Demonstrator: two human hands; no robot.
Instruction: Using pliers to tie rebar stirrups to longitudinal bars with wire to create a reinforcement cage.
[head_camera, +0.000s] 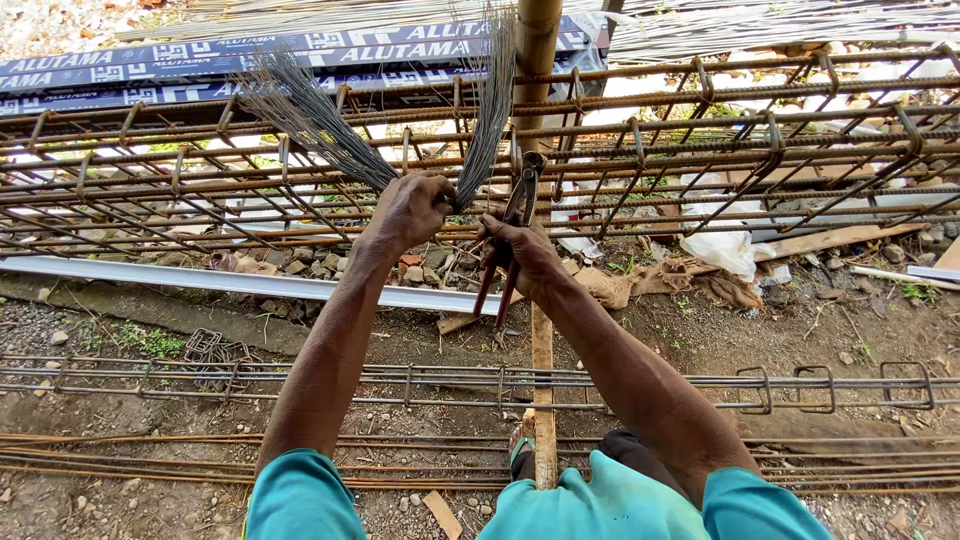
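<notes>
Tying wire and pincers held at the rebar cage (700, 150)
Left hand (410, 210) is closed around a bent bundle of thin wire (330, 130); right hand (525, 250) grips red-handled pincers (510, 235) just beside it, against the rusty bars

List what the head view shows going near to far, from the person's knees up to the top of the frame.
Teal sleeves → loose rebar lengths on the ground → narrow tied rebar ladder → white metal channel → rusty rebar cage → blue-wrapped stacked profiles.
</notes>
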